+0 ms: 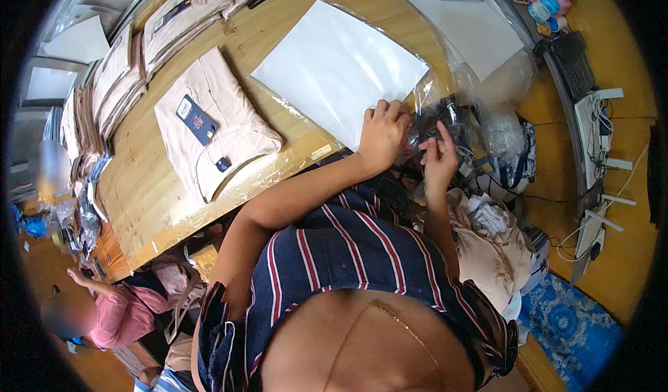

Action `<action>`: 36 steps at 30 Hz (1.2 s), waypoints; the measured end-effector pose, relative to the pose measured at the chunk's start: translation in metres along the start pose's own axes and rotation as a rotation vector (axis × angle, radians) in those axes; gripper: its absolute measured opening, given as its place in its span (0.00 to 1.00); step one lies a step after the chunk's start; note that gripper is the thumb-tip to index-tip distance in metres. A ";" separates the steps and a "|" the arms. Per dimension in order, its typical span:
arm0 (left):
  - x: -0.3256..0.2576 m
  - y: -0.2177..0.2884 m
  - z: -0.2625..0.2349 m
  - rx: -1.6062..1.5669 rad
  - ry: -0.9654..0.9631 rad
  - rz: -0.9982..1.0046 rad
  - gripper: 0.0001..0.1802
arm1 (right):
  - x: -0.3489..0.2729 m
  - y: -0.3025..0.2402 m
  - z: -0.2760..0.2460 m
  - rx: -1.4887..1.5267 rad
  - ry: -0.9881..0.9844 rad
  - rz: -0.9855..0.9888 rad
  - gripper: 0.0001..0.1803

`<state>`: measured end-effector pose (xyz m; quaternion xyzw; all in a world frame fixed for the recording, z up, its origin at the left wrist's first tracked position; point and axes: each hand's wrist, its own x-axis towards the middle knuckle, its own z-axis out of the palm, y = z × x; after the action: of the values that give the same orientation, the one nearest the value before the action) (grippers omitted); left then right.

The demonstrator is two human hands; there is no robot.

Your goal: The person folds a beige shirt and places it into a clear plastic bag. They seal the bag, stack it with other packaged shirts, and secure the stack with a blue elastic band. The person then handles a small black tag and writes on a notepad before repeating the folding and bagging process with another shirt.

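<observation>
Clear plastic bag, white sheet inside, was positioned on the wooden table, the largest surface in my head view; one side reached the near table edge. Stacks of folded garments lined the table's far left. One folded pale pink garment lay flat just left of the bag. My left hand was set at the bag's right-hand side, by the sheet's edge: fingers bent and close together. I could not tell whether they pinched the film. My right hand was just beside it, near crinkled clear film: index finger extended, remaining fingers bent; their grip on any film I could not tell. A navy hang tag rested on the garment, with a smaller navy tag nearer me.
</observation>
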<state>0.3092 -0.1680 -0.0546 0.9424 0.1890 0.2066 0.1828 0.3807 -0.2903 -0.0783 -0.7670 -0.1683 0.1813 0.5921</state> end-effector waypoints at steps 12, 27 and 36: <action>0.066 -0.137 -0.059 0.367 0.271 -0.603 0.28 | -0.006 -0.004 0.014 0.727 -0.020 0.189 0.22; 0.042 -0.161 -0.074 -0.257 -0.039 -0.628 0.21 | 0.009 -0.005 0.016 0.255 -0.066 0.235 0.18; -0.084 -0.174 -0.238 -0.573 0.694 -0.682 0.20 | 0.085 -0.041 -0.019 0.063 -0.109 0.071 0.20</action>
<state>0.0808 0.0091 0.0465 0.6175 0.4682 0.4769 0.4149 0.4630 -0.2561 -0.0410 -0.7425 -0.1671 0.2488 0.5990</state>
